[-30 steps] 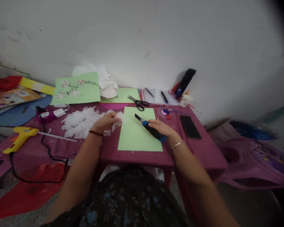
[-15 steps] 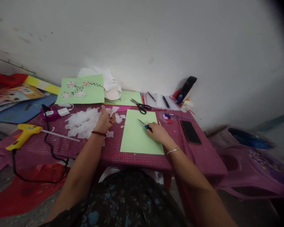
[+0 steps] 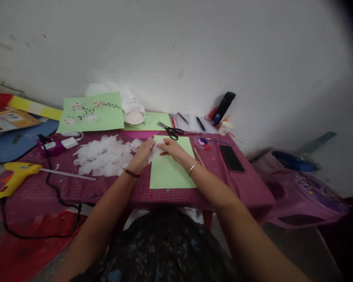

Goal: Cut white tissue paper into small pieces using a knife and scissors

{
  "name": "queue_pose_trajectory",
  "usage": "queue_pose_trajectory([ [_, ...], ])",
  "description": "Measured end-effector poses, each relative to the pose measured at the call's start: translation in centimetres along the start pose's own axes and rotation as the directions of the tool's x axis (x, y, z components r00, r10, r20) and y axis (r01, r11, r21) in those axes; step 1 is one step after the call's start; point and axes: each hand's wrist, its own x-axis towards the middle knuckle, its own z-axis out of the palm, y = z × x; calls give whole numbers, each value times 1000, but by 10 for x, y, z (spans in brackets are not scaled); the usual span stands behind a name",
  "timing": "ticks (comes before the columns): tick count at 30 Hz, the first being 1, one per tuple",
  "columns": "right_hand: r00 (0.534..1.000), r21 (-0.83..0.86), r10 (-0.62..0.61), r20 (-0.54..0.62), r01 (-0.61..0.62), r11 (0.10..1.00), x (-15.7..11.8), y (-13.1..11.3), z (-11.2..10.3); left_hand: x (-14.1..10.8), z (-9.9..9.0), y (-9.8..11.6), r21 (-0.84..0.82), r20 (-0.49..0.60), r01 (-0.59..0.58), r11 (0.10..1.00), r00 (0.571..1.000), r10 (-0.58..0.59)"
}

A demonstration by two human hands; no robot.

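Observation:
Over the upper left part of a plain green sheet [image 3: 167, 172], both hands meet at a crumpled piece of white tissue paper [image 3: 155, 152]. My left hand [image 3: 143, 153] is closed on its left side. The fingers of my right hand [image 3: 172, 149] pinch it from the right. A pile of white tissue pieces [image 3: 101, 156] lies to the left of the sheet. Black-handled scissors [image 3: 172, 131] rest partly open just behind the sheet. The small knife seen earlier does not show; the right hand and forearm cover part of the sheet.
A yellow glue gun [image 3: 17, 176] with a black cord lies at the left, near a purple device [image 3: 51, 145]. A green sheet with painted flowers [image 3: 91, 111] leans at the back. A phone [image 3: 231, 158] lies at the right, with a paint palette [image 3: 204, 143] behind it.
My right hand has let go of the small knife and moved left to the tissue. My left hand has moved right with tissue, from the pile to the sheet. The view has shifted slightly.

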Motion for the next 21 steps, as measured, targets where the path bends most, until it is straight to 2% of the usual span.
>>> queue_pose_trajectory([
  [2,999,63,-43,-33,45,997,6,0,5,-2,-11,8,85,-188,-29,996,981,45],
  [3,998,96,-58,-38,62,993,7,0,5,-3,-18,13,195,-309,-70,978,942,129],
  [5,997,137,-64,-33,68,988,6,2,2,-7,-31,23,448,-477,-104,888,812,336],
  [6,998,138,-59,-29,63,988,5,3,-1,-9,-36,28,539,-517,-93,837,749,415],
  [7,998,130,-54,-26,57,990,4,4,-4,-10,-39,31,596,-524,-85,798,712,467],
  [8,998,115,-51,-26,54,992,3,4,-6,-11,-39,33,613,-502,-94,785,720,479],
  [9,998,97,-49,-26,51,994,2,5,-8,-10,-38,34,600,-448,-123,790,767,459],
  [10,998,78,-49,-26,51,996,1,5,-9,-10,-34,34,571,-360,-162,805,832,423],
  [12,998,50,-61,-31,62,997,0,4,-11,-8,-23,30,436,-133,-207,876,948,290],
  [13,997,37,-73,-32,74,997,0,3,-11,-7,-18,28,343,-22,-188,920,978,208],
  [14,996,19,-88,-32,89,996,-1,3,-11,-6,-13,25,255,72,-150,955,988,136],
  [16,992,-43,-120,-30,119,992,-1,1,-10,-6,-5,19,121,193,-63,991,980,39],
  [18,988,-130,-149,-29,144,981,-2,1,-10,-7,-1,15,65,230,-5,998,973,-10],
  [21,974,-269,-222,-39,204,941,-2,0,-9,-7,2,12,4,226,69,998,972,-68],
])
